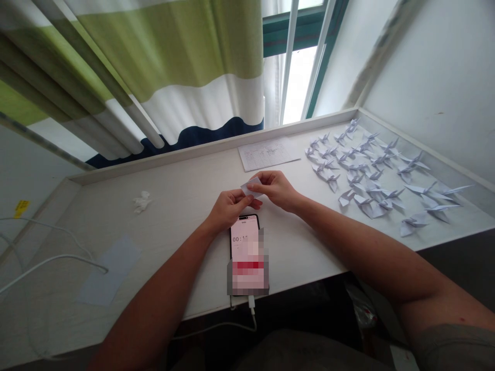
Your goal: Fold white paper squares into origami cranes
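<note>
Small paper (pixel 250 185) now pinched by both left hand (pixel 229 208) and right hand (pixel 277 187), held between them | phone (pixel 240 250) seen just below grip | likely light, easily creased; best taken gently by edges

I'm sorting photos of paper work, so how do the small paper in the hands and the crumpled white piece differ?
The small paper is held in the fingers of the left hand and right hand; the crumpled white piece lies loose on the table.
The small paper shows smooth faces and straight edges; the crumpled white piece is wrinkled, with a ragged outline.
Both look whitish.
</note>
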Available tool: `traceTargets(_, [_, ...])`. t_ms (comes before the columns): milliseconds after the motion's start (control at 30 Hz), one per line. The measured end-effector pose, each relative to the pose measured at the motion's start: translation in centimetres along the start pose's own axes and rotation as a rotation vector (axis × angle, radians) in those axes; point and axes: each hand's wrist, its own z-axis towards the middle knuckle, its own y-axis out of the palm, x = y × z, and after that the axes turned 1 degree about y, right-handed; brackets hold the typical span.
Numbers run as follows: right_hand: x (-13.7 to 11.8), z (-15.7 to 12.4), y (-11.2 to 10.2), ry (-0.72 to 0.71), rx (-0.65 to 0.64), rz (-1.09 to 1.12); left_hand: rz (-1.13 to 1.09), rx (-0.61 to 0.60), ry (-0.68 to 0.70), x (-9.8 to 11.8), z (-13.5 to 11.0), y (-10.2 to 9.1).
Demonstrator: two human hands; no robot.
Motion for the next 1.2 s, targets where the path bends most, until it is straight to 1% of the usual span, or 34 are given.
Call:
traceTargets(167, [0.4, 0.1, -0.3, 0.015, -0.023, -0.070, 0.015, -0.034, -0.038, 0.4, -0.2, -0.2])
traceTargets(267, [0.5, 0.2, -0.7, -0.035, -0.022, -0.177, 0.040, 0.002, -0.032, 0.3, -0.1, -0.2])
traceTargets(333, [0.4, 0.3, -1.1, -0.116, 0.011, -0.304, 0.084, 0.089, 0.022, 0.0, 0.0, -0.2])
traceTargets(467, [0.0, 0.2, -1.7, -0.366, 0.051, -0.663, 0.167, 0.343, 0.172, -0.6, 0.2, -0.6])
traceTargets(500, [-0.1, 0.1, -1.8, -0.416, 0.050, -0.735, 0.157, 0.385, 0.189, -0.6, 0.2, -0.7])
traceTargets(567, [-0.3, 0.0, -2.0, -0.484, 0.048, -0.840, 0.081, 0.415, 0.199, -0.4, 0.2, -0.7])
traceTargets(700, [-0.6, 0.0, -2.1, -0.530, 0.104, -0.983, -0.094, 0.375, 0.169, 0.2, 0.2, -0.4])
traceTargets(767, [-0.6, 0.0, -2.1, -0.534, 0.125, -1.040, -0.156, 0.387, 0.138, 0.3, 0.3, -0.3])
traceTargets(833, [-0.5, 0.0, -2.1, -0.548, 0.094, -1.062, -0.221, 0.422, 0.108, 0.2, 0.5, -0.2])
traceTargets(967, [-0.3, 0.0, -2.1, -0.583, -0.057, -1.044, -0.354, 0.456, 0.024, -0.2, 0.8, -0.6])
traceTargets(1033, [-0.3, 0.1, -2.2, -0.586, -0.103, -1.008, -0.395, 0.414, -0.029, -0.2, 0.8, -0.7])
traceTargets(1100, [-0.3, 0.1, -2.3, -0.573, -0.137, -0.944, -0.411, 0.345, -0.079, -0.2, 0.7, -0.9])
traceTargets(1200, [-0.3, 0.0, -2.1, -0.514, -0.163, -0.788, -0.408, 0.269, -0.134, 0.0, 0.4, -0.9])
